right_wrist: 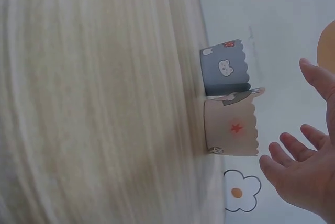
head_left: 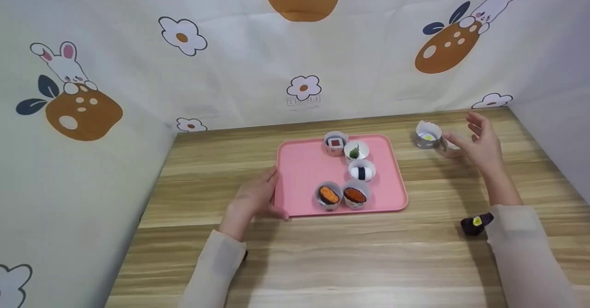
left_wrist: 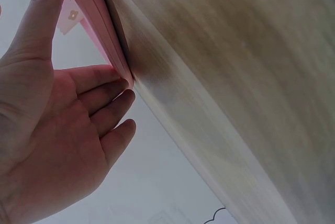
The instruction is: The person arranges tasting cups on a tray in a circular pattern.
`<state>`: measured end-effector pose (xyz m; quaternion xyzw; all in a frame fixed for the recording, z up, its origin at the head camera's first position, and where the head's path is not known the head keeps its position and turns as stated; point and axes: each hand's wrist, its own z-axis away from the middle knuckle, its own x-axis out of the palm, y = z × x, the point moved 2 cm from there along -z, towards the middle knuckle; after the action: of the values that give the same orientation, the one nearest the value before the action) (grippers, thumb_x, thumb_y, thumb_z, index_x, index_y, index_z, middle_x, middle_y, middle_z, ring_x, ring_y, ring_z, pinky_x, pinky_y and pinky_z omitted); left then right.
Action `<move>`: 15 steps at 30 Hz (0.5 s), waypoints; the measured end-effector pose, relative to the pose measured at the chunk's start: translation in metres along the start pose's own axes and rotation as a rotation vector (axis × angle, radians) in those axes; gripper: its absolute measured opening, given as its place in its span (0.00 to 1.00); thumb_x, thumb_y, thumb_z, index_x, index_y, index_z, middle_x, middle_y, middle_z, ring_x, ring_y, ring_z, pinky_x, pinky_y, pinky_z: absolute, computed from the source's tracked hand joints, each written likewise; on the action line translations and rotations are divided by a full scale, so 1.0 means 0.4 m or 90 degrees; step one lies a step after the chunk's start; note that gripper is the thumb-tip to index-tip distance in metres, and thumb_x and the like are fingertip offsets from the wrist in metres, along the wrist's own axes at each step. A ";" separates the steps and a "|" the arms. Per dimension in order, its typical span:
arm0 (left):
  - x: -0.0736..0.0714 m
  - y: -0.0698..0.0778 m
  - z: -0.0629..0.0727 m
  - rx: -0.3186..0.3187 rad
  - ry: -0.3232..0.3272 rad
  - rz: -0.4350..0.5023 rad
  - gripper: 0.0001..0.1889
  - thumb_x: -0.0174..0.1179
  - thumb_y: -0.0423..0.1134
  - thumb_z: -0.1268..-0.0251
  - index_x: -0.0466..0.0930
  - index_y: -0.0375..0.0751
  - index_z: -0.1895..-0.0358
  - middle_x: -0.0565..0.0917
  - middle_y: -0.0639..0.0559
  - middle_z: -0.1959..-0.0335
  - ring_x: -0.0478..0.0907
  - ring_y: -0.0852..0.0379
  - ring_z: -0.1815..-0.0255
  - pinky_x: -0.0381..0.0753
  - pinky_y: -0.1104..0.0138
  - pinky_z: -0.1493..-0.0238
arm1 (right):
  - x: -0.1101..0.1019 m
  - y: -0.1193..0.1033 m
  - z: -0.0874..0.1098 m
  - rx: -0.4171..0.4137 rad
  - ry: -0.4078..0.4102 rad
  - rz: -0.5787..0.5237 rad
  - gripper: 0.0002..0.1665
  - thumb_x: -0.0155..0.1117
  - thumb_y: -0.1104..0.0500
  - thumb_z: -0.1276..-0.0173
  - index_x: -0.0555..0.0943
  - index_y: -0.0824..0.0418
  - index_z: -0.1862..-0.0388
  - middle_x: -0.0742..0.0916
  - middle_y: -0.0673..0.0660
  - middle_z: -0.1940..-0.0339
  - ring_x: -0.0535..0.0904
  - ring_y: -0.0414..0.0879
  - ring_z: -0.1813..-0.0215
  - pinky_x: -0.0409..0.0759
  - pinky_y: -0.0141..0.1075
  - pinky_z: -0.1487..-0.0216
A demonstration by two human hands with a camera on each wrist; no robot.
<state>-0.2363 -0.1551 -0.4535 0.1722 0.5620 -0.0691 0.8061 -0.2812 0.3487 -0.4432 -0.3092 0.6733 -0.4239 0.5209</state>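
Note:
My left hand (head_left: 253, 197) rests against the left side of the pink tray (head_left: 299, 169), its thumb by the near corner. In the left wrist view the fingertips (left_wrist: 123, 85) touch the tray's edge. My right hand (head_left: 486, 144) hovers with spread fingers beside and partly over a beige paper cup (right_wrist: 230, 127), holding nothing. Touching that cup is a grey-blue paper cup (head_left: 426, 137) with something yellow inside. On the tray, several paper cups hold toy sushi, among them an orange-topped piece (head_left: 329, 195), a red-brown-topped piece (head_left: 355, 195) and a white piece with a black band (head_left: 362, 173).
A dark sushi piece with a yellow top (head_left: 474, 225) lies on the wooden table (head_left: 359, 262) by the right sleeve. Part of a small dark thing (head_left: 245, 255) shows beside the left sleeve. Patterned white sheeting (head_left: 239, 77) encloses the table's back and sides.

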 end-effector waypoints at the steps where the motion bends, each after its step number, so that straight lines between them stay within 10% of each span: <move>1: 0.000 0.000 0.001 0.001 0.001 0.002 0.64 0.76 0.62 0.58 0.49 0.36 0.21 0.50 0.42 0.18 0.50 0.43 0.18 0.55 0.52 0.18 | 0.000 0.004 0.000 0.003 -0.004 -0.001 0.55 0.70 0.51 0.34 0.49 0.65 0.20 0.61 0.70 0.21 0.54 0.65 0.20 0.52 0.55 0.17; 15: 0.000 -0.001 0.003 0.018 0.008 -0.015 0.64 0.76 0.63 0.58 0.50 0.35 0.21 0.51 0.41 0.18 0.51 0.42 0.18 0.57 0.52 0.19 | 0.006 0.042 -0.001 0.018 -0.071 0.027 0.57 0.70 0.52 0.34 0.46 0.68 0.20 0.58 0.73 0.21 0.53 0.71 0.21 0.53 0.61 0.20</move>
<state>-0.2354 -0.1557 -0.4531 0.1771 0.5683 -0.0854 0.7990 -0.2818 0.3542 -0.4593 -0.3105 0.6437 -0.4044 0.5707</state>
